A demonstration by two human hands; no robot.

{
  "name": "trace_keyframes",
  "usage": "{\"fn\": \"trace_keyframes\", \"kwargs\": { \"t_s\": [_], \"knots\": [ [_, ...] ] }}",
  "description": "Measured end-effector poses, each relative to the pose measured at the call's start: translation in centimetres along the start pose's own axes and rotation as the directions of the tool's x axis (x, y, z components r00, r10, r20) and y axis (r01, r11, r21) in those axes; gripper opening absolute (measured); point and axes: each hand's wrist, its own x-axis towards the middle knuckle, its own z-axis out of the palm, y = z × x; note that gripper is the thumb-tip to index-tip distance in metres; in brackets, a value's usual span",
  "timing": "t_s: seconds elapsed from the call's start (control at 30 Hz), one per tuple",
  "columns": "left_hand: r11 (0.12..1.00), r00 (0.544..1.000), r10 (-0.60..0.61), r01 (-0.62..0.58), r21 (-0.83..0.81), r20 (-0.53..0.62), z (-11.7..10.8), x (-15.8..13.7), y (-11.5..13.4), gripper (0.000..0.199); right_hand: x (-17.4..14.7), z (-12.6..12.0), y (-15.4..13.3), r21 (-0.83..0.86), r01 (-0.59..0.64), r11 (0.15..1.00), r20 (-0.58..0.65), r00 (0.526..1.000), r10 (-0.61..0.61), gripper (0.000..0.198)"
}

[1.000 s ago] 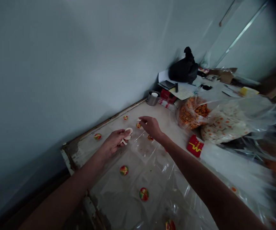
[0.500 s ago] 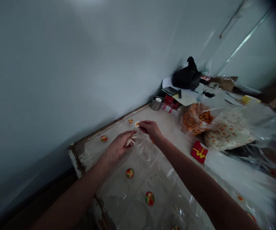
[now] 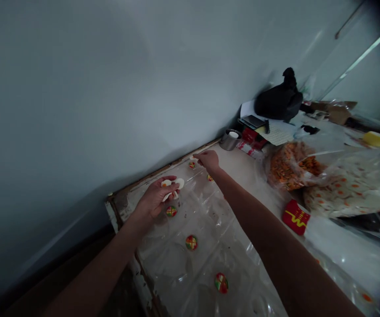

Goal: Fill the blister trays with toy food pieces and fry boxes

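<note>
My left hand (image 3: 150, 199) is closed around several small fried-egg pieces (image 3: 179, 183), white with orange centres, fanned between its thumb and fingers. Farther off, near the wall side, my right hand (image 3: 210, 160) pinches a single fried-egg piece (image 3: 193, 157), partly covered by the fingertips. Just below that piece lies a small round red, yellow and green disc (image 3: 192, 165). More such discs lie in the clear plastic moulded sheet (image 3: 173, 259): one disc (image 3: 171, 211) under my left hand, another (image 3: 191, 242) nearer me.
A clear bag of orange pieces (image 3: 290, 165) and a bag of fried-egg pieces (image 3: 351, 189) stand on the right. A red and yellow packet (image 3: 296, 216) lies before them. Behind are a metal cup (image 3: 230, 141), papers (image 3: 278, 133) and a black bag (image 3: 278, 101). A wall borders the table.
My right hand has moved its fried-egg piece away from my left hand, to beside the far disc. My left hand has turned, showing more of its pieces. The view has shifted slightly.
</note>
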Motion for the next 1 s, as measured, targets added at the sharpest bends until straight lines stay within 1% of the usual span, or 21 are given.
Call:
{"fn": "trace_keyframes", "kwargs": {
  "t_s": [0.03, 0.1, 0.17, 0.2, 0.27, 0.33, 0.37, 0.43, 0.5, 0.53, 0.57, 0.6, 0.67, 0.73, 0.77, 0.8, 0.83, 0.87, 0.9, 0.97, 1.0],
  "knots": [
    [1.0, 1.0, 0.017, -0.017, -0.002, -0.004, 0.0, 0.0, 0.0, 0.045, -1.1, 0.0, -0.2, 0.021, -0.016, 1.0, 0.03, 0.999, 0.015, 0.033],
    [0.999, 0.999, 0.045, -0.044, 0.004, -0.008, -0.1, 0.0, -0.4, 0.045, -4.2, -0.1, -0.8, 0.111, -0.1, 0.989, 0.197, 0.977, 0.076, 0.034],
    [0.998, 0.998, 0.066, -0.066, 0.025, -0.011, 0.1, -0.4, -1.0, 0.045, -7.7, -0.3, -1.2, 0.211, -0.221, 0.952, 0.428, 0.897, 0.113, 0.033],
    [0.997, 0.998, 0.068, -0.068, 0.037, -0.013, 0.2, -0.7, -1.3, 0.046, -9.4, -0.4, -1.3, 0.251, -0.274, 0.929, 0.512, 0.852, 0.113, 0.034],
    [0.998, 0.998, 0.053, -0.052, 0.047, -0.018, 0.3, -1.6, -1.9, 0.046, -11.9, -0.8, -1.3, 0.3, -0.328, 0.896, 0.588, 0.803, 0.098, 0.039],
    [0.999, 0.999, 0.031, -0.031, 0.009, -0.025, 0.1, -2.7, -2.3, 0.043, -13.1, -1.0, -1.2, 0.315, -0.339, 0.887, 0.594, 0.799, 0.094, 0.039],
    [0.999, 0.999, 0.028, -0.029, -0.032, -0.039, -0.1, -3.2, -2.3, 0.039, -13.1, -0.9, -1.2, 0.311, -0.325, 0.893, 0.581, 0.809, 0.093, 0.036],
    [0.989, 0.994, 0.02, -0.035, -0.141, -0.106, -1.1, -4.1, -1.9, 0.026, -12.3, -0.2, -1.5, 0.266, -0.211, 0.94, 0.513, 0.857, 0.048, 0.025],
    [0.97, 0.979, -0.009, -0.041, -0.239, -0.204, -2.4, -4.7, -1.1, 0.01, -11.1, 1.4, -2.3, 0.13, 0.041, 0.991, 0.391, 0.916, -0.089, 0.016],
    [0.961, 0.969, -0.029, -0.041, -0.272, -0.246, -3.2, -4.9, -0.6, 0.006, -10.6, 2.5, -2.8, 0.019, 0.199, 0.98, 0.346, 0.918, -0.193, 0.016],
    [0.955, 0.96, -0.045, -0.04, -0.295, -0.275, -3.9, -5.1, -0.2, 0.008, -10.2, 3.6, -3.3, -0.105, 0.355, 0.929, 0.327, 0.895, -0.305, 0.017],
    [0.951, 0.954, -0.058, -0.038, -0.308, -0.295, -4.5, -5.3, 0.2, 0.011, -9.9, 4.8, -3.9, -0.223, 0.49, 0.843, 0.344, 0.849, -0.402, 0.019],
    [0.949, 0.948, -0.068, -0.035, -0.314, -0.31, -5.5, -5.7, 0.7, 0.012, -9.8, 6.9, -4.8, -0.395, 0.687, 0.61, 0.466, 0.722, -0.512, 0.022],
    [0.961, 0.955, -0.051, -0.032, -0.273, -0.291, -6.1, -6.1, 0.6, 0.008, -10.2, 8.4, -5.4, -0.471, 0.792, 0.389, 0.606, 0.611, -0.51, 0.024],
    [0.973, 0.962, -0.029, -0.035, -0.229, -0.27, -6.3, -6.3, 0.5, 0.007, -10.5, 8.8, -5.6, -0.488, 0.814, 0.315, 0.649, 0.58, -0.493, 0.024],
    [0.984, 0.97, 0.003, -0.045, -0.17, -0.243, -6.5, -6.4, 0.2, 0.011, -10.9, 8.9, -5.6, -0.501, 0.821, 0.275, 0.671, 0.569, -0.475, 0.024],
    [0.993, 0.977, 0.038, -0.061, -0.102, -0.209, -6.6, -6.5, -0.1, 0.018, -11.3, 8.8, -5.7, -0.513, 0.814, 0.271, 0.672, 0.578, -0.464, 0.024],
    [0.997, 0.982, 0.069, -0.076, -0.033, -0.176, -6.7, -6.5, -0.4, 0.025, -11.8, 8.5, -5.6, -0.523, 0.795, 0.305, 0.65, 0.605, -0.461, 0.025],
    [0.996, 0.985, 0.09, -0.087, 0.029, -0.147, -6.7, -6.5, -0.7, 0.03, -12.2, 8.0, -5.6, -0.525, 0.764, 0.376, 0.605, 0.645, -0.466, 0.027],
    [0.988, 0.989, 0.106, -0.093, 0.124, -0.104, -6.6, -6.5, -1.1, 0.035, -13.2, 6.6, -5.5, -0.443, 0.661, 0.606, 0.484, 0.745, -0.459, 0.027],
    [0.983, 0.991, 0.105, -0.09, 0.158, -0.088, -6.4, -6.4, -1.2, 0.036, -13.7, 5.8, -5.5, -0.341, 0.586, 0.735, 0.449, 0.788, -0.421, 0.025]
  ]
}}
